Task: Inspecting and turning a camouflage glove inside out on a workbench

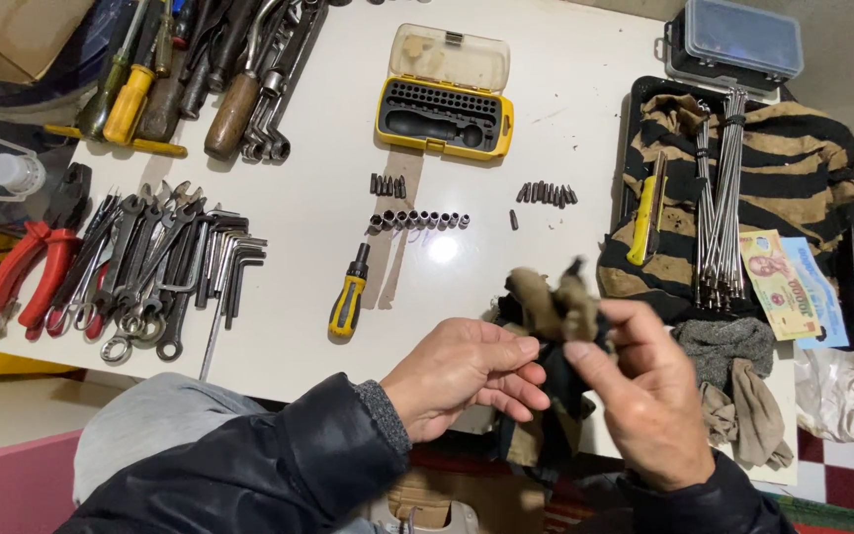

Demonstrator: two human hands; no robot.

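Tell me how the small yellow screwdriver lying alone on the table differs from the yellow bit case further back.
The small yellow screwdriver is slim, with a yellow-and-black handle, and lies bare on the white table. The yellow bit case is a broad box, its clear lid flipped open, with a dark driver handle and rows of bits inside. The screwdriver lies nearer the hands; the case lies further back. Both are yellow and black.

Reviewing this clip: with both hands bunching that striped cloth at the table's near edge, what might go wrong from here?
1. The striped cloth, held by the left hand and right hand, hangs past the table edge; it might snag there or slip to the floor.
2. The small screwdriver and row of sockets lie loose nearby; a swinging fold could sweep them off.
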